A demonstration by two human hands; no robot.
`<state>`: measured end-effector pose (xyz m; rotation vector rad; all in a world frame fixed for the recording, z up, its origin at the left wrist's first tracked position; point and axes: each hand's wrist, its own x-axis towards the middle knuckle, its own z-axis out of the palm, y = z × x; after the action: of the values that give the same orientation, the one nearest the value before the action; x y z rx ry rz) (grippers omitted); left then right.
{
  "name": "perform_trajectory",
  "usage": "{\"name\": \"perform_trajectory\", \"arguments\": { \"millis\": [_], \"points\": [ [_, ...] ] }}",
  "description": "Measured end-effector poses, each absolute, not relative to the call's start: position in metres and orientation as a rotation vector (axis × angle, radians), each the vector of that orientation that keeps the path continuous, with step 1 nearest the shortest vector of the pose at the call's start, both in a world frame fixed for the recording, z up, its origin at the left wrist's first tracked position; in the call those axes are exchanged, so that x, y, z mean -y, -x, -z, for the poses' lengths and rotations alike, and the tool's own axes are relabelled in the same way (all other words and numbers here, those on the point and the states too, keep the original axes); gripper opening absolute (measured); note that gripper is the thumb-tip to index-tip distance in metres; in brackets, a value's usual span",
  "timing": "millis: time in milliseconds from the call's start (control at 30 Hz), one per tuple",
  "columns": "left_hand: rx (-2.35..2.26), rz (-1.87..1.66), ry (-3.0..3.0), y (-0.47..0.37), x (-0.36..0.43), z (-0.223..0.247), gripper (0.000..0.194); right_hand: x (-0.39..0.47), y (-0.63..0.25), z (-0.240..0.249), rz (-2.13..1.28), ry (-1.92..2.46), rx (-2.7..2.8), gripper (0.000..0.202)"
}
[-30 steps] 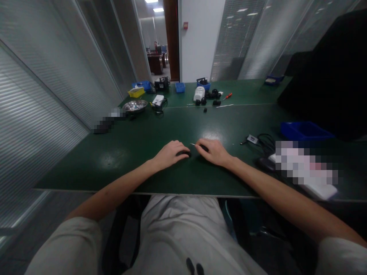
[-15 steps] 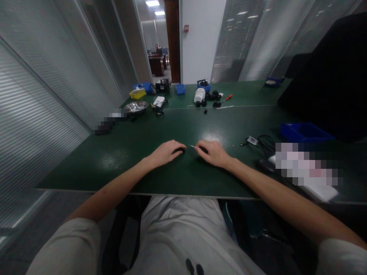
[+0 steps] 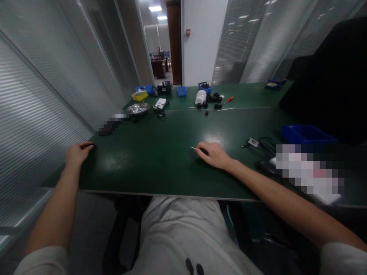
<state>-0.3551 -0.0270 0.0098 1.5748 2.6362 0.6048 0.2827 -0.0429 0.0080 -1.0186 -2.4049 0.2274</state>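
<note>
Over the left end of the green table (image 3: 149, 152), my left hand (image 3: 78, 153) has its thumb and fingers brought close together. Something small and dark shows at its fingertips, too small to name. Near the middle of the table my right hand (image 3: 213, 154) is closed round a thin pointed metal tool (image 3: 193, 148), its tip pointing left. The palm side of the right hand is in shadow, so the tool's handle is mostly hidden. The hands are far apart.
A metal bowl (image 3: 138, 109), a white box with cables (image 3: 160, 103), a yellow tray (image 3: 139, 95), a small blue basket (image 3: 182, 91) and a red screwdriver (image 3: 229, 99) lie at the back. On the right are a blue bin (image 3: 306, 134) and a labelled cable (image 3: 254, 142).
My left hand has moved from the middle of the table far to the left, away from my right hand. The right hand has stayed nearly still with the thin tool.
</note>
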Motion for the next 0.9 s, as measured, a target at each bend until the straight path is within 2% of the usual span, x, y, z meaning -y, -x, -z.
{"name": "perform_trajectory", "arguments": {
  "millis": [233,633,900],
  "points": [
    [-2.638,-0.695,-1.451,0.332,0.041,-0.022,0.028,0.043,-0.284,-0.009,-0.254,1.018,2.399,0.032],
    [-2.699,-0.777,-1.373,0.327,0.047,-0.025,0.034,0.042,-0.284,-0.008,-0.239,1.019,2.415,0.033],
    [-2.660,-0.811,-1.485,0.329,0.048,-0.021,0.029,0.041,-0.285,-0.006,-0.240,1.023,2.411,0.034]
  ]
}}
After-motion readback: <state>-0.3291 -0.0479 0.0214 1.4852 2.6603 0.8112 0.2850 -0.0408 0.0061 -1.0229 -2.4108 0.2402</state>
